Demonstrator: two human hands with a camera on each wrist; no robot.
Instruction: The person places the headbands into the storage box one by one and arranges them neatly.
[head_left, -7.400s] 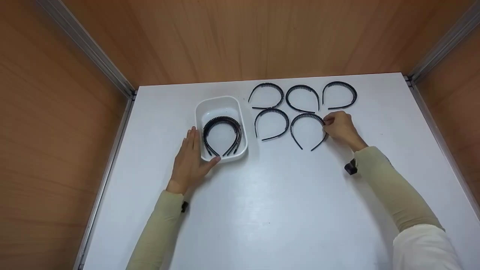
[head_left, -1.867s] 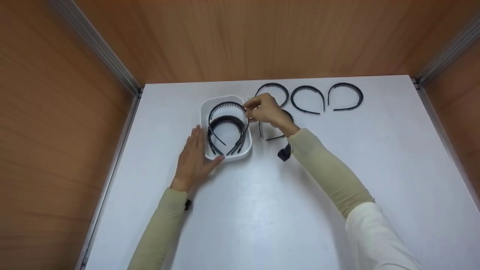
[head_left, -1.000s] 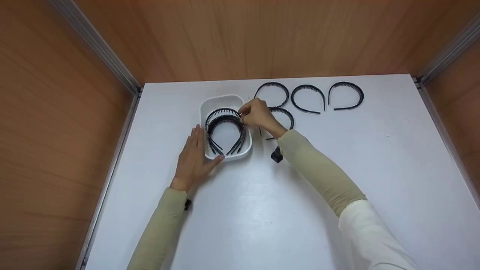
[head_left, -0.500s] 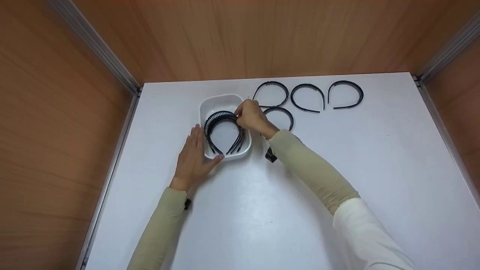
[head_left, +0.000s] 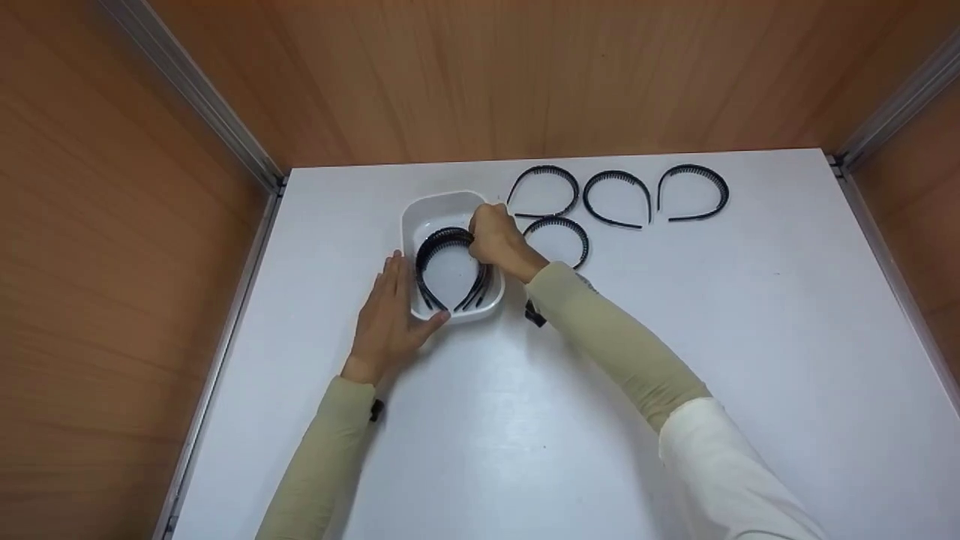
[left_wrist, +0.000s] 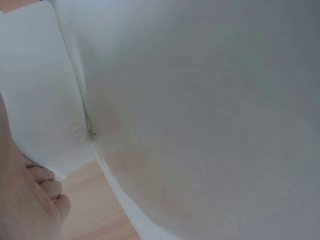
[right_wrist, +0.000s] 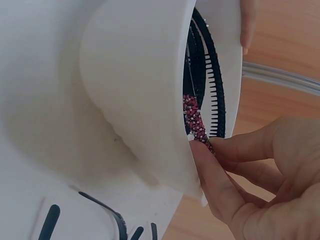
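A white plastic tray (head_left: 411, 217) holds several black toothed headbands (head_left: 433, 246), stacked with their ends toward the near side. My left hand (head_left: 386, 324) rests along the tray's left wall, fingers straight and thumb at the near rim. At the tray's right side, my right hand (head_left: 499, 238) pinches a headband by its side, on top of the stack. In the right wrist view, thumb and fingers grip a band covered in pink and silver beads (right_wrist: 196, 119), beside black comb teeth (right_wrist: 215, 95). The left wrist view shows only the hand's edge (left_wrist: 42, 200) against the tray wall (left_wrist: 45, 85).
Right of the tray, three headbands lie in a back row: left (head_left: 574, 193), middle (head_left: 611, 174) and right (head_left: 724, 191). One more headband (head_left: 583, 240) lies in front of them, partly behind the right wrist. Wooden panels (head_left: 525, 75) stand behind the white table (head_left: 510, 420) and at its sides.
My right hand took the front-row right headband off the table, carried it left over the tray and lowered it toward me onto the stack. My left hand stayed at the tray.
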